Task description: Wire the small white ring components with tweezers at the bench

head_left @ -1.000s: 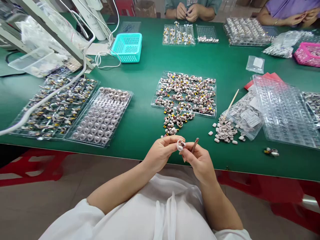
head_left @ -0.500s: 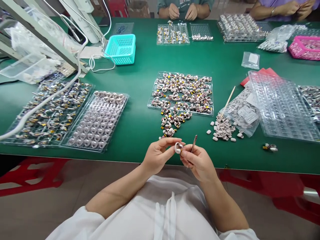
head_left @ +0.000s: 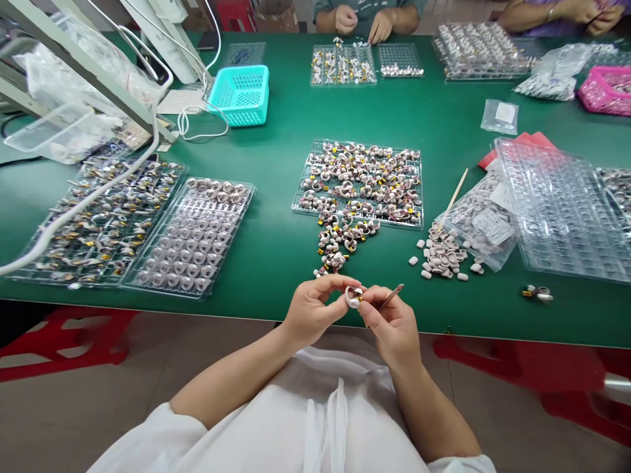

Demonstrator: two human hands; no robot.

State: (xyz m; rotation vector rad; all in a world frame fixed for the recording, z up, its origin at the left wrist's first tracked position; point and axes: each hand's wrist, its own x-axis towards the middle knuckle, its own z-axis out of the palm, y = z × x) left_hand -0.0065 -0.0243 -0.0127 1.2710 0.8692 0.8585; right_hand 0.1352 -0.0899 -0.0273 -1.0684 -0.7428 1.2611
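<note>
My left hand (head_left: 315,309) pinches a small curved white earbud part (head_left: 353,299) with a yellow bit between thumb and fingertips, just above the table's near edge. At its other side are the fingertips of my right hand (head_left: 390,322), touching it or very close. A slim brownish pair of tweezers (head_left: 393,295) lies across my right hand, its tip hidden by the fingers. Beyond my hands, a loose heap of similar earbud parts (head_left: 345,236) spills from a clear tray (head_left: 298,202) full of them. Small pale caps (head_left: 444,255) are piled to the right.
On the left stand a tray of ring-shaped pieces (head_left: 190,236), a tray of wired parts (head_left: 108,223) and a turquoise basket (head_left: 239,95). To the right lie a bag of caps (head_left: 486,220), a wooden stick (head_left: 454,197) and an empty clear tray (head_left: 562,210). Co-workers' hands (head_left: 382,25) are opposite.
The tweezers have tipped from nearly upright to a slant toward the right. The earbud part has turned a little in my fingers. A co-worker's hand opposite has reached down to small parts.
</note>
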